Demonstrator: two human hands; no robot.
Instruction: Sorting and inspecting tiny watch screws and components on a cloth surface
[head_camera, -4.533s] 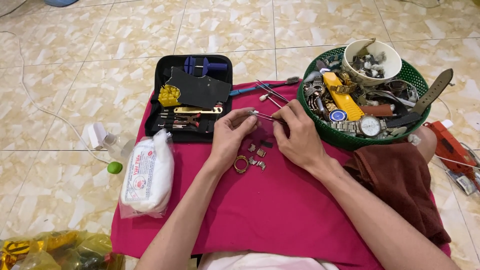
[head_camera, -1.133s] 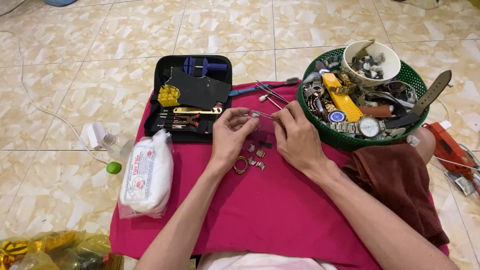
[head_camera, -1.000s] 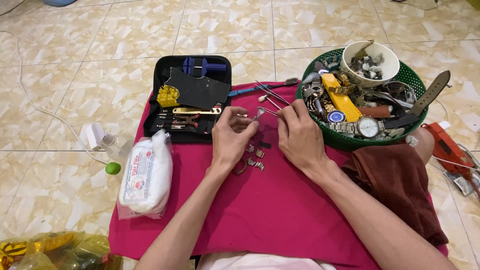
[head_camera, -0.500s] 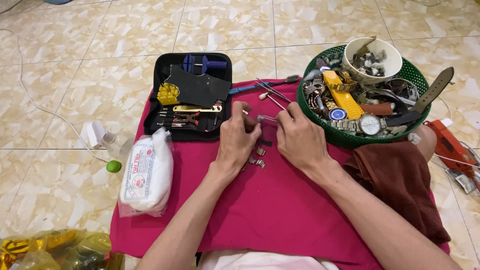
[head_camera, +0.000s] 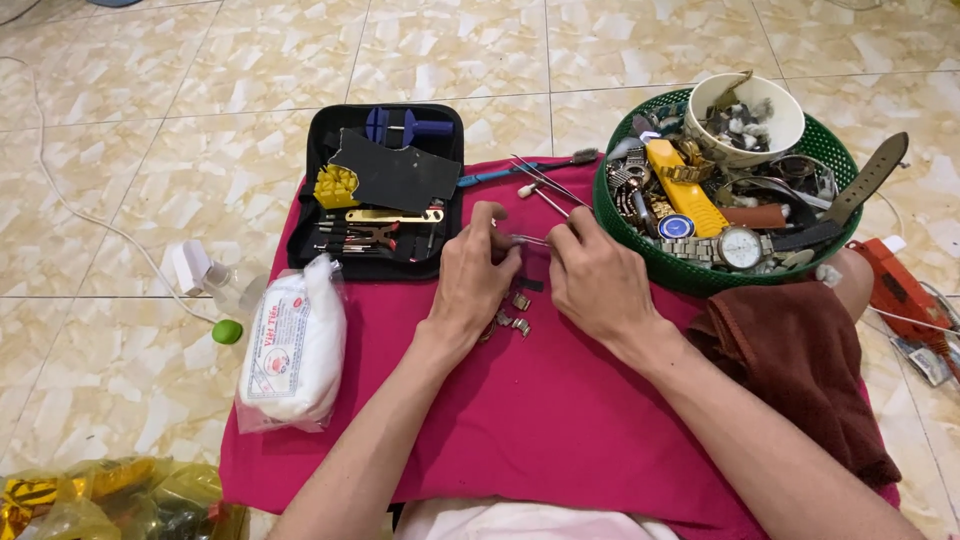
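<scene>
Both hands worked close together over the magenta cloth (head_camera: 560, 420) spread across the person's lap, near its far edge. The left hand (head_camera: 478, 272) had its fingers curled in, thumb and forefinger pinched on one end of a thin silvery metal piece (head_camera: 530, 240); the right hand (head_camera: 595, 275) was likewise closed, fingertips nipping the other end, so the piece spanned the small gap between them. What exactly the piece was could not be told. Just beneath the hands lay a few small metal watch-band links (head_camera: 516, 312) on the cloth, partly hidden by the left palm. At the cloth's far left corner sat an open black zip case of small tools (head_camera: 385, 190), and at the far right edge a round green plastic basket (head_camera: 640, 255) heaped with watches and straps, a white bowl (head_camera: 745, 115) resting in it. A white plastic-wrapped packet (head_camera: 295, 345) lay on the cloth's left edge, and a brown towel (head_camera: 800, 370) covered the right knee.
</scene>
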